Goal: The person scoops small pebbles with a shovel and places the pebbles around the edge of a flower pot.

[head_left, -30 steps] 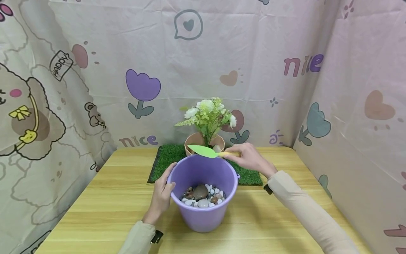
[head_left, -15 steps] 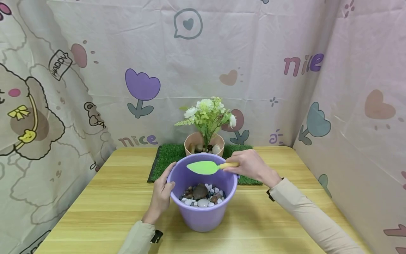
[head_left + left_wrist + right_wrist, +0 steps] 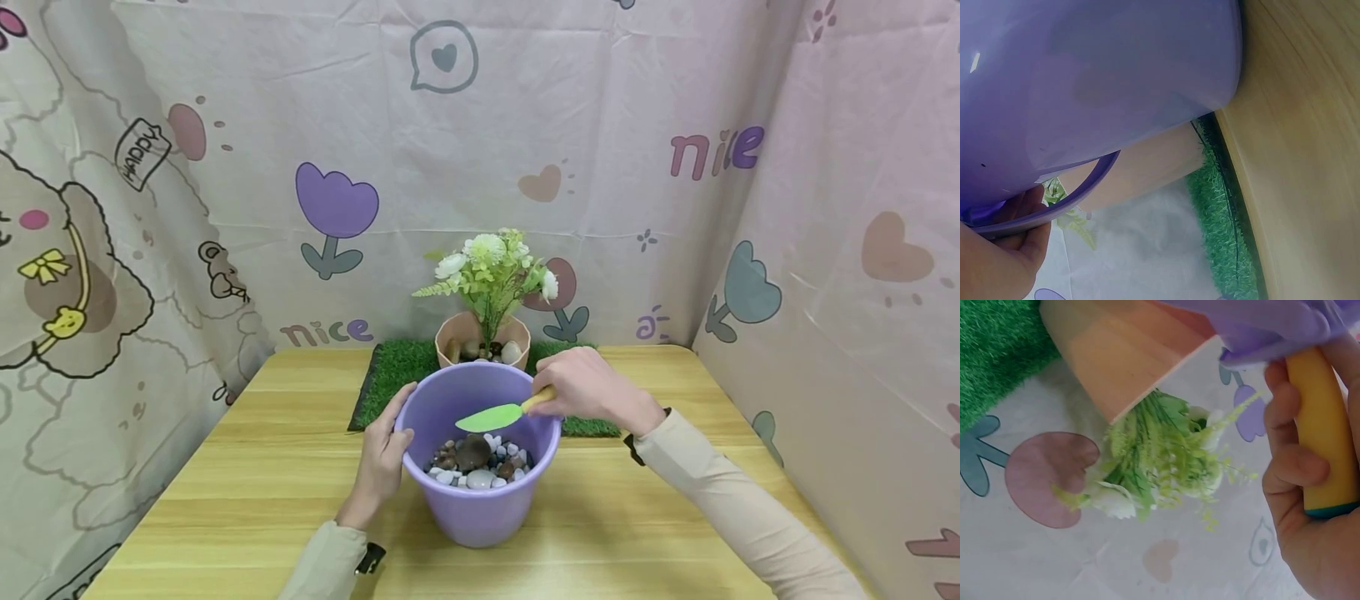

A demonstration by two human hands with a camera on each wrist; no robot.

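A purple bucket (image 3: 480, 512) stands on the table, with white, brown and grey pebbles (image 3: 480, 479) in its bottom. My left hand (image 3: 381, 458) grips its left rim, thumb on the inside; in the left wrist view the fingers also reach by the bucket's handle (image 3: 1088, 187). My right hand (image 3: 588, 385) holds a small garden trowel (image 3: 491, 417) by its yellow handle (image 3: 1322, 431), fingers curled round it. The trowel's green blade points left and slightly down, inside the bucket's mouth, above the pebbles.
Behind the bucket a peach flowerpot (image 3: 447, 337) with stones and white flowers (image 3: 486, 250) stands on a green turf mat (image 3: 408, 367). The wooden table (image 3: 247, 467) is walled by a printed cloth (image 3: 450, 150) at the back and sides.
My right hand has lowered the trowel from over the bucket's far rim down into its mouth, tilting the blade downward. The left hand and bucket have stayed in place.
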